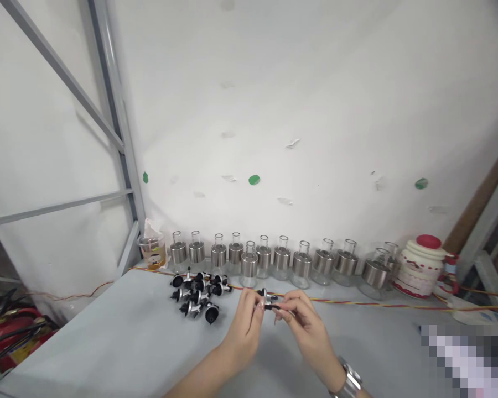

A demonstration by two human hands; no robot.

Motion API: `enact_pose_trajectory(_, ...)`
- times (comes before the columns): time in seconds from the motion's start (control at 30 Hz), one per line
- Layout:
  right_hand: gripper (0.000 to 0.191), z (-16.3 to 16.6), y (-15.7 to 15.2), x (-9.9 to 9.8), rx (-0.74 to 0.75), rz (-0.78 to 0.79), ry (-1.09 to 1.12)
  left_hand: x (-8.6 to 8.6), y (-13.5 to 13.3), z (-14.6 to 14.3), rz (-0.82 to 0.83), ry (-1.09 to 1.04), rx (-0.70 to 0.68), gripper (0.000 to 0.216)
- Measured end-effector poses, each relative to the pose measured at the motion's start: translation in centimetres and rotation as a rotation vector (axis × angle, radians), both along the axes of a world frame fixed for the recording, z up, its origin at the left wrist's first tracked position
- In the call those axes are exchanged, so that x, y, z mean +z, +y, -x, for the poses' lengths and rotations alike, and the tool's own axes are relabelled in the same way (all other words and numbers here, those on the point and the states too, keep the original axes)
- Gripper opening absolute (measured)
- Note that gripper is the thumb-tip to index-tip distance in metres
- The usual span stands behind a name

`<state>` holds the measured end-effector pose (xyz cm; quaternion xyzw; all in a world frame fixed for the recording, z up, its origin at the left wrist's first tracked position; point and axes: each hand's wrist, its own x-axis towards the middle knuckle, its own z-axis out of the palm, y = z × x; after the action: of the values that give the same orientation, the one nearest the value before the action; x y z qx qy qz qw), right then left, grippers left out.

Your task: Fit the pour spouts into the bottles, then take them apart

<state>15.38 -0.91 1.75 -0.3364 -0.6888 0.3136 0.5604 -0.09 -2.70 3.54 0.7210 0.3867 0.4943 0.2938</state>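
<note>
The white wall [336, 110] filled the whole far side, scuffed and dotted with green patches, and below it spread the grey desk [108, 337], running right across the near side. Over on the left stood the metal frame [114, 88], its braces slanting across that side! Then the glass bottles [302, 264], a long upright row at the far side of the desk, silver collars gleaming, with the twisted red-and-yellow wire [348, 302] stretched in front. Far right, beside the last bottles, sat the cream jar [419, 268] with its red lid.

Centre stage, the left hand [243, 326] and the right hand [311, 329] were close together over the desk. Left of them lay the black-and-silver stoppers [198, 296], bunched in a tight cluster. The plastic cup [154, 255] stood at the far left corner, and a silver watch [349, 378] circled the right wrist.

Smallest of all, the black-and-silver piece [270, 306] was between the two hands! The left fingers [258, 313] had it in a tight pinch; the right fingers were curled nearly together at its right end, though whether they gripped it I could not tell.
</note>
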Motion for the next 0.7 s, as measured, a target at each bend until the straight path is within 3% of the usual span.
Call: enact_pose_trajectory(0.7,0.021,0.13,0.45,0.49,0.031,0.055,-0.01,-0.11,0.19,0.09,0.049,0.045,-0.055,0.028)
